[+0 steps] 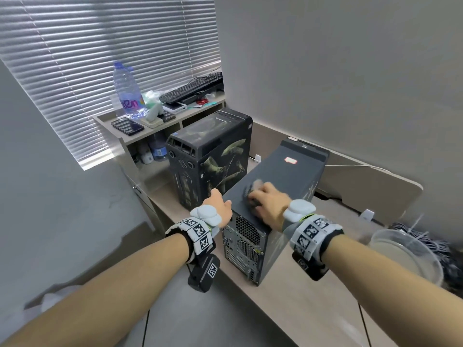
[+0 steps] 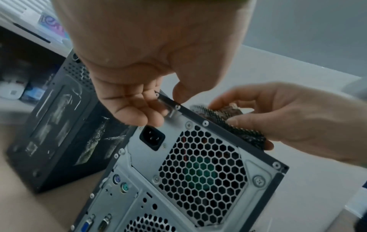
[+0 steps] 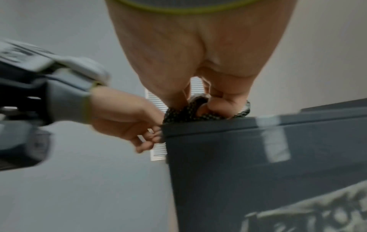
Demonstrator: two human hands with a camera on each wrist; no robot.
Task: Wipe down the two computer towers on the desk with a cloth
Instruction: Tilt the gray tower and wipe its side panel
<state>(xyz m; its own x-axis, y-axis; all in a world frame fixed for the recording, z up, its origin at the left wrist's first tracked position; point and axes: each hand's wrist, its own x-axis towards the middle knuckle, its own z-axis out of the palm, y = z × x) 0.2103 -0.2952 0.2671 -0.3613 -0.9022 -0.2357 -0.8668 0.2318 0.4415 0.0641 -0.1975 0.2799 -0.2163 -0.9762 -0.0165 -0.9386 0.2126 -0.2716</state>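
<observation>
Right hand (image 1: 266,200) holds the cloth (image 2: 228,119) at the near tower's (image 1: 280,171) rear top corner, left hand (image 1: 218,205) clamping that corner; unwiped top runs lengthwise toward the table's far edge.

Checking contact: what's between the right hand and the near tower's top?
The dark dotted cloth, pressed by the right hand onto the near tower. Clearest in the left wrist view.

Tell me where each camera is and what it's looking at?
Head: on the person's head, looking down at both forearms, the right hand wiping the near tower.
Left wrist: looks along the left hand gripping the tower's rear corner.
Right wrist: looks along the right hand pressing the cloth.
Shared: all show both hands and the near tower.
</observation>
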